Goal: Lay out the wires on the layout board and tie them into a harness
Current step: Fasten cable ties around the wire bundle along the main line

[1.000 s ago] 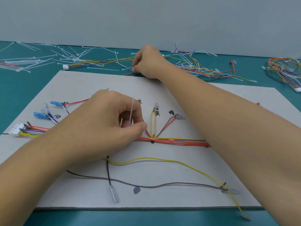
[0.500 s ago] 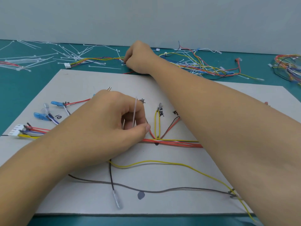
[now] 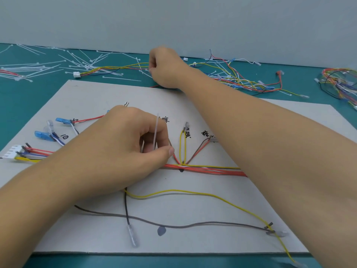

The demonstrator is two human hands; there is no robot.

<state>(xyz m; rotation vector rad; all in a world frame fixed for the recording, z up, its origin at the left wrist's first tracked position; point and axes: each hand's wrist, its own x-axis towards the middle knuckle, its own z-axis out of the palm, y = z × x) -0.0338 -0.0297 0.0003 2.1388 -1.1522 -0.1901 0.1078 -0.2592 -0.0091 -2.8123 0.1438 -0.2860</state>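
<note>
Right hand [image 3: 167,69] slightly further left, grip curled, contents unclear; left hand [image 3: 119,146], grip pinching one cable tie [image 3: 155,132].

1 board [image 3: 92,97]; 2 hands: left hand [image 3: 123,144], right hand [image 3: 166,68]; 2 blue connectors [image 3: 62,120] [image 3: 43,135]; 2 white plugs [image 3: 11,154] [image 3: 76,74]; 1 held tie [image 3: 155,132]; loose ties [image 3: 38,66] and wires [image 3: 241,80] too many to count.
</note>
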